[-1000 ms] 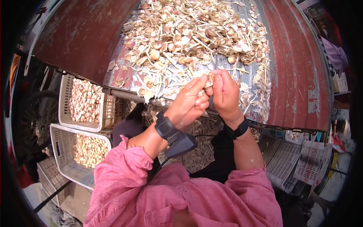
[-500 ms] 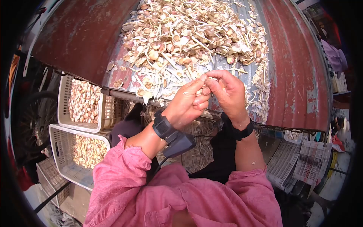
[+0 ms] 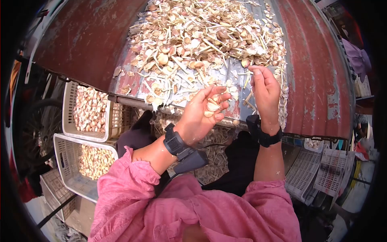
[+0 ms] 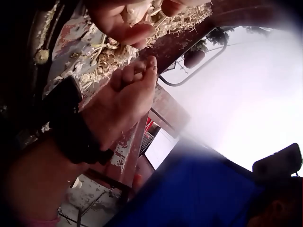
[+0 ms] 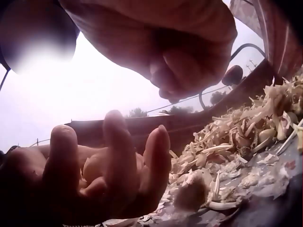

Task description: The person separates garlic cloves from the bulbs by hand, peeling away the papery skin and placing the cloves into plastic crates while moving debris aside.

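Several pale garlic cloves (image 3: 212, 105) lie in the palm of my left hand (image 3: 197, 119), its fingers curled up around them. In the right wrist view the same hand (image 5: 118, 175) shows cloves (image 5: 94, 168) behind its raised fingers. To the right, my right hand (image 3: 267, 90) is over the metal sheet beside the heap of garlic skins and stalks (image 3: 193, 36). Its fingers are bent in, with the thumb near the index finger, and nothing shows between them. The left wrist view shows this right hand (image 4: 125, 97) with curled fingers too.
The heap rests on a ridged, paint-worn metal sheet (image 3: 310, 80). At the left stand two plastic crates, the upper with reddish cloves (image 3: 89, 109) and the lower with paler ones (image 3: 96, 161). Flat crates (image 3: 332, 171) lie at the lower right.
My hands have parted. The right one has moved right and forward, off the cloves. The left hand has opened out somewhat, so that the cloves in its palm show.
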The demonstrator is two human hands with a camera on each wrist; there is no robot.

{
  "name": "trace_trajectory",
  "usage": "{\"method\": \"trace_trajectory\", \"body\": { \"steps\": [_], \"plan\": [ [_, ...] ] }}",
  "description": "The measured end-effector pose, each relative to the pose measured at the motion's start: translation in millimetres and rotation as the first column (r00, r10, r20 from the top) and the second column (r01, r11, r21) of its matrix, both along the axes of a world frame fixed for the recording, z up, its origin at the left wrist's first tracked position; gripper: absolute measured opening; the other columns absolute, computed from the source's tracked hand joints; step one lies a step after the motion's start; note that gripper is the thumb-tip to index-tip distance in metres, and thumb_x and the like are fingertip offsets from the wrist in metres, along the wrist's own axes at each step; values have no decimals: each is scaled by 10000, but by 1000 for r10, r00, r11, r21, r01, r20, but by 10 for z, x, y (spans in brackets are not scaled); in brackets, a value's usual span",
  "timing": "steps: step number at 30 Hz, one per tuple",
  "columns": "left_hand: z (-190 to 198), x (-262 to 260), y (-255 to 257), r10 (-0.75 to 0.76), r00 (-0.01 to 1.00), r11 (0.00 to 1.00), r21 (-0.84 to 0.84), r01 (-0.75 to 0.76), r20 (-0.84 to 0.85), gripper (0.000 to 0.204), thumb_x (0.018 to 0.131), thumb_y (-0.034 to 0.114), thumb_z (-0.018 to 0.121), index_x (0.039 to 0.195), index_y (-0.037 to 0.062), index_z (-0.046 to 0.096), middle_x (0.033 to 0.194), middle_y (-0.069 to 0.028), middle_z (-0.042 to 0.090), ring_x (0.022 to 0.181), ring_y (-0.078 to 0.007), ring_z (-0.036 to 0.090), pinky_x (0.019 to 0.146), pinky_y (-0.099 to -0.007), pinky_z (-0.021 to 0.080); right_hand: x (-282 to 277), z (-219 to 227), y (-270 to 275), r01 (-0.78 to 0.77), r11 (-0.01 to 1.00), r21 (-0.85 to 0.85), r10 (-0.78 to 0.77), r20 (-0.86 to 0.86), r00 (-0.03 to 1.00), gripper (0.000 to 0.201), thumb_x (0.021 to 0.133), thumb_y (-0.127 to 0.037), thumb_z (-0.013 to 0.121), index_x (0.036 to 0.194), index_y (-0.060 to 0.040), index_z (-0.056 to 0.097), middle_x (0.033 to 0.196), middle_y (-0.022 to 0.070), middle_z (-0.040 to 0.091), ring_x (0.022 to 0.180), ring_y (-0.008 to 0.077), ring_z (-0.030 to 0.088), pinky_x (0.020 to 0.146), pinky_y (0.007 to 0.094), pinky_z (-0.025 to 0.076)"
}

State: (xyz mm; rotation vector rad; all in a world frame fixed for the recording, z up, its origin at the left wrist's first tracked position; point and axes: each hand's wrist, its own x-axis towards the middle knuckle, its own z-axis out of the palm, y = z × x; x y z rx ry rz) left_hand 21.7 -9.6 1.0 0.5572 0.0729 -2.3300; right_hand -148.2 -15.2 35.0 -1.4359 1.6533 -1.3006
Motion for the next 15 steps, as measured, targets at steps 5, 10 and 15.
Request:
{"method": "trace_trajectory", "body": {
  "steps": [5,10,15],
  "plan": [
    [10,56,68,68,997,995,67,-71,41,224,892,239,386,988,61,482,894,-74,565,715,-131,522,496,-216,398,567,-3,50,-207,966,-151,186,-142,972,173,842,-101,492,934,12,587,812,109,593,729,143,550,640,241,418],
    [-21,349,-34,117,986,989,73,-126,115,114,866,125,463,952,51,469,843,-73,513,588,-81,449,379,-152,306,81,-83,-146,-52,983,177,82,-167,983,176,788,-126,564,910,-9,613,754,85,549,621,125,509,570,270,422],
    [-132,535,-96,101,981,993,-80,-89,165,236,861,90,474,1086,36,426,811,-37,464,541,-42,360,389,-142,259,249,-184,-114,-309,902,303,423,-463,779,212,738,-149,603,912,-27,606,741,81,540,648,160,522,586,268,420]
  ]
}}
